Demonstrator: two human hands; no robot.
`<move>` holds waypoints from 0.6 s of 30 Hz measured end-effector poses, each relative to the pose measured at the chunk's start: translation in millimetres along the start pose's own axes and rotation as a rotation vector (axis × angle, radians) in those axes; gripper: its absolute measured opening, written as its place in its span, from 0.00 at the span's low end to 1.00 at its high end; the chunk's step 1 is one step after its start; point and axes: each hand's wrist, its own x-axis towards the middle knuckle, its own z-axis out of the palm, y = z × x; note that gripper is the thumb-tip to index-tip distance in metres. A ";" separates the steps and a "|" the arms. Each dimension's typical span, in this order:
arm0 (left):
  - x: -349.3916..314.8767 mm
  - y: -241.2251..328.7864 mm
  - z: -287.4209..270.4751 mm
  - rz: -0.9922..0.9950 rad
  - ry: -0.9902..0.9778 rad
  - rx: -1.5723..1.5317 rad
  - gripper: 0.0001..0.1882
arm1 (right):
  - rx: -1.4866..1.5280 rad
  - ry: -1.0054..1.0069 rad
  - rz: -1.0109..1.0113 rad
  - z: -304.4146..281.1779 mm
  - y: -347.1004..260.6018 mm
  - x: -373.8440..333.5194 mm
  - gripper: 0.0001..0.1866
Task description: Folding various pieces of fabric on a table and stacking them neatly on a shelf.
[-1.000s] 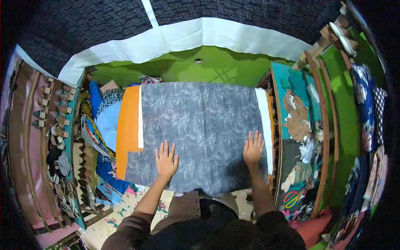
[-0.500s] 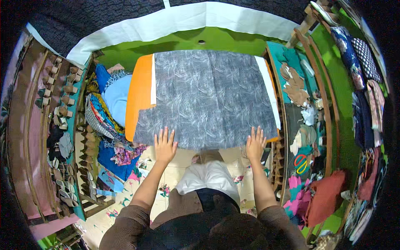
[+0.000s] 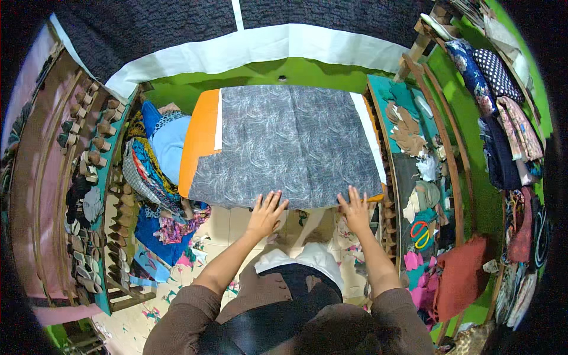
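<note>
The left hand (image 3: pixel 266 219) and right hand (image 3: pixel 357 216) reached forward, palms down, at the near edge of a grey sheet (image 3: pixel 290 145); their fingers (image 3: pixel 276 199) were extended, slightly spread and closed on nothing. The sheet lay across an orange counter (image 3: pixel 200 121), before a green wall (image 3: pixel 236 75). Scraps dotted the pale floor (image 3: pixel 223 223). Pale swirls mottled the sheet, flanked by straight white strips (image 3: pixel 218 124).

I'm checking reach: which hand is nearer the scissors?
Right. The right hand is left of the scissors, not touching them; the left hand is farther left, at the near edge of the grey sheet.
</note>
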 end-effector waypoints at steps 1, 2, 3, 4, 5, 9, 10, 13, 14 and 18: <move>3.9 9.3 -3.1 -0.009 -0.037 0.025 0.41 | -0.048 0.054 -0.109 4.9 2.0 1.0 0.41; 8.5 17.8 -5.0 -0.018 -0.076 0.048 0.41 | -0.095 0.107 -0.218 9.1 6.9 1.0 0.41; 12.7 24.2 5.8 0.036 -0.006 0.172 0.39 | -0.184 0.000 -0.228 15.8 7.9 1.6 0.38; 16.0 31.9 10.2 0.028 -0.010 0.171 0.39 | -0.181 -0.003 -0.236 18.1 7.9 4.0 0.38; 19.1 40.6 15.1 0.035 -0.020 0.180 0.39 | -0.160 -0.007 -0.288 20.4 8.9 5.2 0.37; 31.0 68.9 42.4 -0.013 0.023 0.182 0.37 | -0.169 0.051 -0.401 26.3 9.7 21.0 0.34; 37.0 76.2 47.0 -0.053 0.069 0.168 0.39 | -0.111 0.146 -0.443 26.9 13.5 27.8 0.33; 46.9 100.5 59.7 -0.124 0.086 0.188 0.38 | -0.026 0.192 -0.587 25.9 27.1 38.8 0.30; 49.8 107.5 63.6 -0.157 0.095 0.189 0.39 | 0.019 0.223 -0.643 25.4 29.4 41.7 0.30; 61.4 136.0 75.2 -0.348 0.169 0.143 0.39 | 0.158 0.303 -0.764 17.6 31.1 51.5 0.20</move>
